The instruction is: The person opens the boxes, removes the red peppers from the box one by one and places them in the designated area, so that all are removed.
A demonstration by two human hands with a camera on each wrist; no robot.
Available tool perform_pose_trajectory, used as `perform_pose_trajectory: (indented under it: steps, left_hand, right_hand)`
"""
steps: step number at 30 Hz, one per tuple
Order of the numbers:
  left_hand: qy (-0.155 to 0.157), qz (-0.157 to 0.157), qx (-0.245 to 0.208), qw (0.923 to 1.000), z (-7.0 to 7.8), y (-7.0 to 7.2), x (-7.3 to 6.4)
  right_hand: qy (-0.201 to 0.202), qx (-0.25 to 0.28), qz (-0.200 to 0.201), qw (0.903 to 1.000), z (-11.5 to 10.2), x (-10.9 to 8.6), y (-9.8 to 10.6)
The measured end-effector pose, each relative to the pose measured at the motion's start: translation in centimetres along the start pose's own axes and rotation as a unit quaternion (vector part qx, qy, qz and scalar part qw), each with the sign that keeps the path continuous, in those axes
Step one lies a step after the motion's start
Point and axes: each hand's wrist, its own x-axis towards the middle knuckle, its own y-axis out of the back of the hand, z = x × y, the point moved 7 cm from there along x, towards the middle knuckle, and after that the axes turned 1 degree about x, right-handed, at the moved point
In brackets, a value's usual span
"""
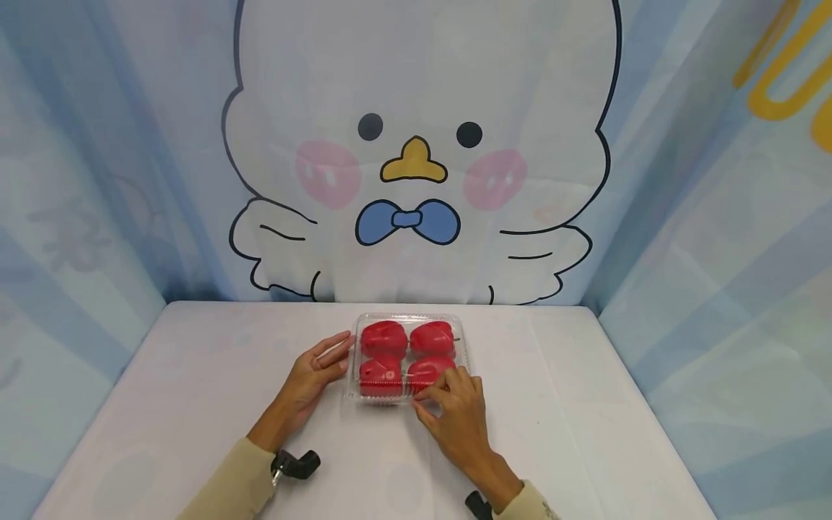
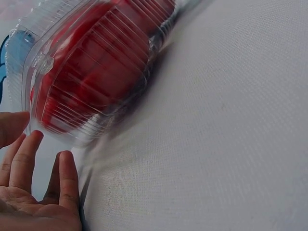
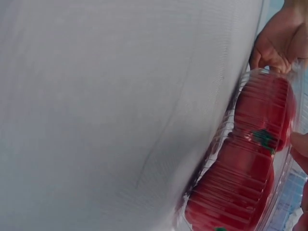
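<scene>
A clear plastic clamshell box (image 1: 403, 318) with a ribbed wall holds several round red fruit-like pieces (image 1: 383, 339). Its lid lies over them. Green bits (image 3: 263, 138) show on the red pieces in the right wrist view. My left hand (image 1: 313, 377) is at the box's left side, its fingers extended and fingertips right at the rim. In the left wrist view, the thumb (image 2: 12, 127) meets the box's edge. At the front right, my right hand (image 1: 458, 419) pinches the front rim between thumb and forefinger, with the other fingers bent over the lid.
The box stands on a white-covered table (image 1: 552, 419), near its far edge. Behind it hangs a pale curtain (image 1: 416, 267) with a cartoon bird, and more fabric (image 1: 71, 180) closes off both sides. Dark wrist-worn mounts (image 1: 295, 464) sit at both sleeves.
</scene>
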Motion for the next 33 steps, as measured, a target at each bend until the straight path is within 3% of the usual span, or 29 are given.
perform_pose_trajectory:
  steps: [7, 14, 25, 33]
  left_hand:
    - [0.002, 0.002, -0.007, 1.0, 0.2, 0.0, -0.1]
    - [0.008, 0.007, 0.008, 0.9999, 0.3, -0.2, -0.3]
    - [0.008, 0.018, 0.048, 0.9986, 0.4, -0.4, -0.3]
    - [0.006, 0.03, 0.067, 0.9973, 0.3, -0.4, -0.1]
  right_hand:
    - [0.022, -0.006, 0.006, 0.9997, -0.4, 0.2, 0.1]
    - [0.074, -0.031, 0.007, 0.9967, -0.8, 0.5, 0.2]
    - [0.188, -0.145, -0.023, 0.9711, -1.3, 0.4, -0.1]
    - [0.219, -0.165, -0.007, 0.9615, -1.0, 0.6, -0.2]
